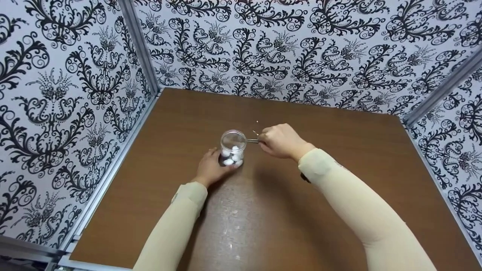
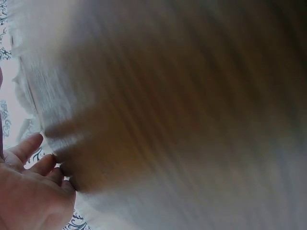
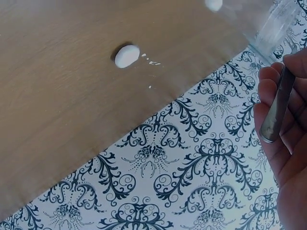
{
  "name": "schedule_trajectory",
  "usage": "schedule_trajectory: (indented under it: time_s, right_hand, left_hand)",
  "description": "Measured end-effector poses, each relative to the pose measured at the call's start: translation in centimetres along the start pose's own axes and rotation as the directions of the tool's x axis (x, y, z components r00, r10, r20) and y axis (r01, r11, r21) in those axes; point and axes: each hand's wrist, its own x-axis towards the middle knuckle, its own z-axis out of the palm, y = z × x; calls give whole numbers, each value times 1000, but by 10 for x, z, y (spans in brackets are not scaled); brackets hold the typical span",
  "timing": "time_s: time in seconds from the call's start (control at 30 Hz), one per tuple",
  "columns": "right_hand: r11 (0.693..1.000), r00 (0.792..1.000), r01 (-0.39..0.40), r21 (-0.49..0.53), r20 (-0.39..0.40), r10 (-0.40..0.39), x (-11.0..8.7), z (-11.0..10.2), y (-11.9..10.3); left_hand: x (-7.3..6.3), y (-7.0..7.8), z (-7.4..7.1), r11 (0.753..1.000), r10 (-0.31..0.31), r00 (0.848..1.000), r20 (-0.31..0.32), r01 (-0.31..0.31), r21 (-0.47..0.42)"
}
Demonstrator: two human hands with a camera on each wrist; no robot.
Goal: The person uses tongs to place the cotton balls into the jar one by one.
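Note:
My left hand grips a clear jar low on its side, thumb in front. Several white rounded lumps lie in the jar. My right hand, just right of the rim, holds a slim metal utensil by its flat, round-ended handle. The utensil's thin end points left to the jar's rim; I cannot tell its kind. In the right wrist view, a white oval lump lies on the table, apart from the hand. The left wrist view shows only part of the left hand.
Small white crumbs lie beside the loose lump. The brown wooden table is bordered by patterned black-and-white walls at the back and sides. A metal frame post stands at the back left corner.

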Motion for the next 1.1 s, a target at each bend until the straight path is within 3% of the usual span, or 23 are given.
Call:
schedule_trajectory:
  time_s: [0.53,1.1]
  right_hand:
    - [1000,1000,-21,7,-8,21,-9,-5,9]
    - [987,987,-158,1,42,158,-54,17,41]
  left_hand:
    - [-1,0,0,1000,-12,1000,8,12,2]
    - [0,0,0,1000,-23,1000,13,23,0]
